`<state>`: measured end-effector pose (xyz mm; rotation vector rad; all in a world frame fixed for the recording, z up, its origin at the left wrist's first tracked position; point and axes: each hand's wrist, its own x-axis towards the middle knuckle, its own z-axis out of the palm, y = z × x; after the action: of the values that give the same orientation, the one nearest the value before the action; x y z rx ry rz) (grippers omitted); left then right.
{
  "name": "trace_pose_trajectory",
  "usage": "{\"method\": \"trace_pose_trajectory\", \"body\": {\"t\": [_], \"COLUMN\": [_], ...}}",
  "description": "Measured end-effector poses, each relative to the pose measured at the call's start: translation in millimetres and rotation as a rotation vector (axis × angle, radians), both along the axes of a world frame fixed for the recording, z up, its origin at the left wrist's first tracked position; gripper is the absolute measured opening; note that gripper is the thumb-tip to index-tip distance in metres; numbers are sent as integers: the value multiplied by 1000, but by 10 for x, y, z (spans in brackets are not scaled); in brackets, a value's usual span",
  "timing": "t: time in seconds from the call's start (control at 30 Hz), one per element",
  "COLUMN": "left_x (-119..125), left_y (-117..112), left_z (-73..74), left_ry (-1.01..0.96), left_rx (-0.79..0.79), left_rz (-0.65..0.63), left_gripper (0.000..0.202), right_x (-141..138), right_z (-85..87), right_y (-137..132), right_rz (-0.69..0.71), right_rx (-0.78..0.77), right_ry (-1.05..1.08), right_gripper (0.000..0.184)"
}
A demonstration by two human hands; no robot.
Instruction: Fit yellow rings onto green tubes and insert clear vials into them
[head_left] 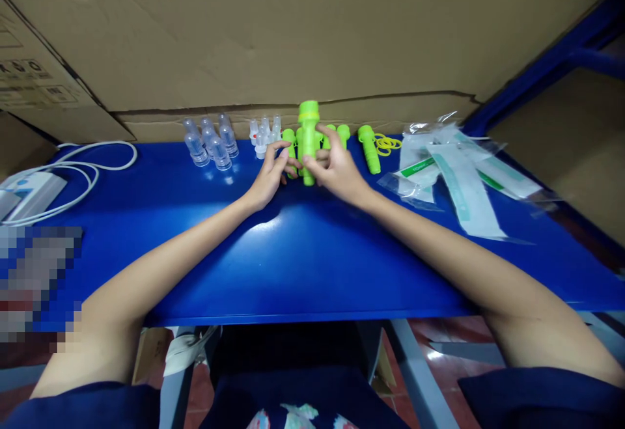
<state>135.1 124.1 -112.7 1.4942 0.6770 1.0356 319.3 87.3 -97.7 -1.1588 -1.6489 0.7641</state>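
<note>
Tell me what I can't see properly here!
In the head view:
Green plastic tubes behind: partly hidden by the right hand and its bright-green plastic tube.
White boxy device: cut off by left edge.
Print on flat white-and-green packets: too small and blurred.
Something lower left: hidden by pixel blocks.

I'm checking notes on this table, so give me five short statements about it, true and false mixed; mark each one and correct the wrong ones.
1. The right hand holds a green tube. True.
2. The clear bottles stand to the right of the held tube. False: they stand to its left.
3. Yellow loops lie beside another tube. True.
4. The white cable lies among the packets. False: it lies at the far left, and they lie on the right.
5. The table is red. False: it is blue.
</note>
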Motion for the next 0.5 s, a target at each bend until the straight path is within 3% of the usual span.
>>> {"method": "trace_pose_trajectory", "body": {"t": [0.1, 0.23, 0.3, 0.37, 0.5], "left_x": [4, -16, -29, -39, -47], "left_y": [-4, -7, -11, -15, -25], "left_z": [10, -24, -49, -74, -103], "left_ry": [37, 48, 68, 99, 129], "left_rx": [-16, 165, 344, 506, 680], "left_rz": [-35, 5, 68, 125, 156], "left_gripper": [33, 53, 63, 62, 55], "right_x": [342, 588, 560, 467, 286], "right_z": [169, 299, 300, 281, 258], "right_y": [124, 143, 93, 30, -68], "right_rz": [-35, 84, 178, 257, 355], "right_rx": [31, -90, -164, -200, -168], "right_ry": [-12, -80, -121, -131, -109], "right_gripper": [67, 40, 30, 32, 30]}}
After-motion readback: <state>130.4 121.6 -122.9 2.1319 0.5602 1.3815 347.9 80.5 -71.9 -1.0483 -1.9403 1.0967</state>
